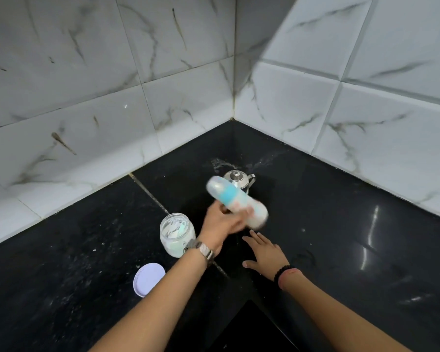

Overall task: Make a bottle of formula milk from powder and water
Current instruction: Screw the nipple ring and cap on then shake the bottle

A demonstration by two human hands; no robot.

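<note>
Left hand [220, 222] grips blurred, tilted baby bottle [235, 201] above counter [341, 224] | right hand [266, 252] flat, fingers spread on counter | open powder jar [177, 233] beside left wrist

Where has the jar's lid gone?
The round white lid lies on the black counter at lower left, just in front of the open powder jar.

1 bottle [236, 202], 1 jar [177, 233], 1 lid [148, 278], 1 kettle [239, 179].
</note>
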